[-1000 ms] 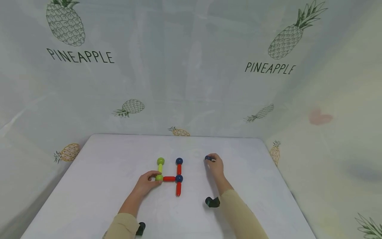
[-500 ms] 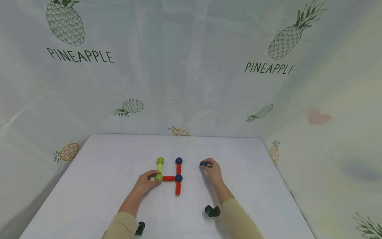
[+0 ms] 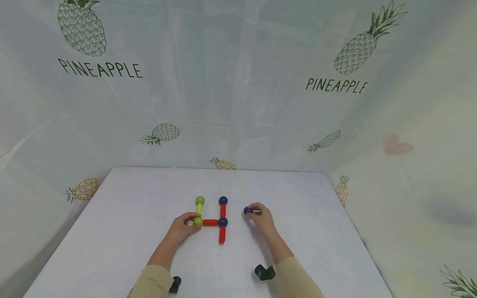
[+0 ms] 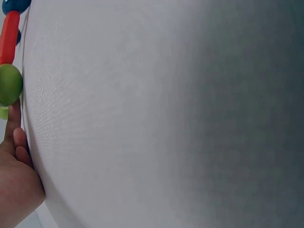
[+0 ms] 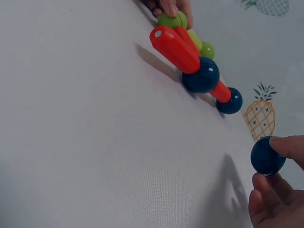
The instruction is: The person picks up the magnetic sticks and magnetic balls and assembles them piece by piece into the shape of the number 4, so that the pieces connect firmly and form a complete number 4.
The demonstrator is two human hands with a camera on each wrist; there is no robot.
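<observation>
On the table lies a joined shape of balls and rods. Its left side has a far green ball (image 3: 200, 200), a light green rod (image 3: 199, 210) and a near green ball (image 3: 198, 221). My left hand (image 3: 181, 227) pinches that near ball between thumb and fingers. A red rod (image 3: 210, 222) links it to a middle blue ball (image 3: 222, 222). From there one red rod (image 3: 222, 210) runs to a far blue ball (image 3: 223, 200), and another red rod (image 3: 222, 235) points towards me with a bare end. Right of the shape, my right hand (image 3: 262, 218) pinches a loose blue ball (image 5: 267, 156) above the table.
The white table (image 3: 149, 194) ends at a far edge against a pineapple-print cloth (image 3: 238, 103). A dark wrist-worn piece (image 3: 264, 272) sits beside the right sleeve, and a similar dark piece (image 3: 175, 284) beside the left sleeve.
My right hand has moved left and nearer to me, bringing the loose blue ball closer to the joined shape. The left hand and the shape have stayed in place.
</observation>
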